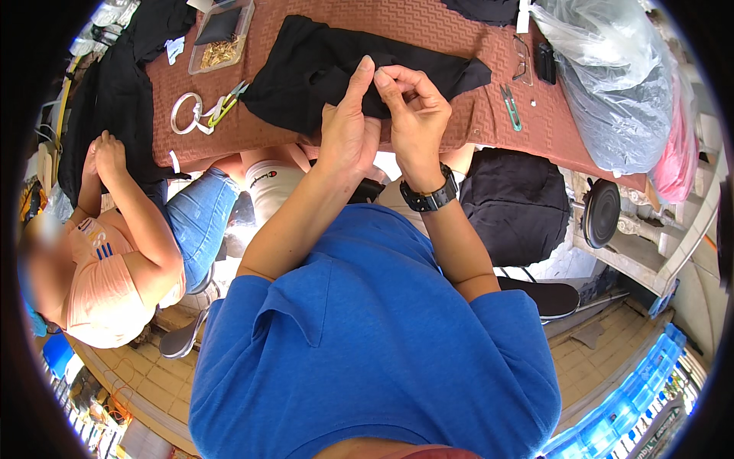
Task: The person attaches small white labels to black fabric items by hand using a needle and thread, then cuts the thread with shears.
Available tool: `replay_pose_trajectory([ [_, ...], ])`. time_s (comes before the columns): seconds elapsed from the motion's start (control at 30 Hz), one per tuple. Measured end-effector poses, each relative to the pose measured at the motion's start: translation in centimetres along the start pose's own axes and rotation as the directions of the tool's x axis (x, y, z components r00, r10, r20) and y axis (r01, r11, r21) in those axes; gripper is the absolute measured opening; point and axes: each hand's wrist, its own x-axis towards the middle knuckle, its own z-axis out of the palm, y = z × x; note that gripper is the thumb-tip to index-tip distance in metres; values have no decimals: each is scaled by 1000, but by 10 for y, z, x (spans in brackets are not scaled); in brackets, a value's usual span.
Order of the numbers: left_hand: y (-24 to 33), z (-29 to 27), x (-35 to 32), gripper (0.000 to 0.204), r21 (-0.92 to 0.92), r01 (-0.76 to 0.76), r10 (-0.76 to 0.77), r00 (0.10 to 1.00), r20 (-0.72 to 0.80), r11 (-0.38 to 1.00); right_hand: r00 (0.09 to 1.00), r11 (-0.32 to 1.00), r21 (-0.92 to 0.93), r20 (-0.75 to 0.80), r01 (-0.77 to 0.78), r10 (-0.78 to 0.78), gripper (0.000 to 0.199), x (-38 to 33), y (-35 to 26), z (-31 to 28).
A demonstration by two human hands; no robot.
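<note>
Both my hands are raised together over a black cloth point(294, 73) spread on the table. My left hand point(352, 126) has its thumb upright and its other fingers curled in, mostly out of sight. Beside it, my right hand point(417, 115) pinches thumb and forefinger together close to the left thumb tip. Whatever either hand holds is too small or hidden to make out. Thread snips point(511, 109) with green handles lie to the right of the cloth. At its left edge are yellow-green handled scissors point(227, 103) and a white ring of tape point(187, 113).
A clear plastic box point(200, 63) at the far left holds small gold-coloured pieces. Eyeglasses point(522, 61), a black case point(545, 63) and a large plastic bag point(612, 92) occupy the table's right. A co-worker point(126, 268) sits at left, hands clasped. A black bag point(514, 203) sits below the table edge.
</note>
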Motion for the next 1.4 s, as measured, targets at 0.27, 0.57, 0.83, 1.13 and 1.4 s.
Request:
replay_pose_trajectory([
  [0.27, 3, -3, 0, 35, 18, -33, 33, 999, 13, 999, 993, 993, 34, 52, -112, 110, 12, 3, -15, -1],
  [0.57, 10, -1, -2, 17, 51, -92, 87, 992, 89, 994, 988, 997, 15, 137, -70, 68, 26, 4, -14, -13],
  [0.83, 15, -2, -3, 19, 79, -100, 87, 984, 158, 992, 981, 940, -311, 174, 138, -86, 11, 11, -21, -20],
  [1.13, 9, -3, -5, 17, 97, -189, 177, 977, 123, 977, 966, 903, -386, 239, 188, -99, 11, 20, -18, -23],
  [1.4, 8, -12, 0, 14, 119, -210, 186, 965, 185, 970, 880, 953, -132, 366, -274, 304, 16, 28, -36, -35],
])
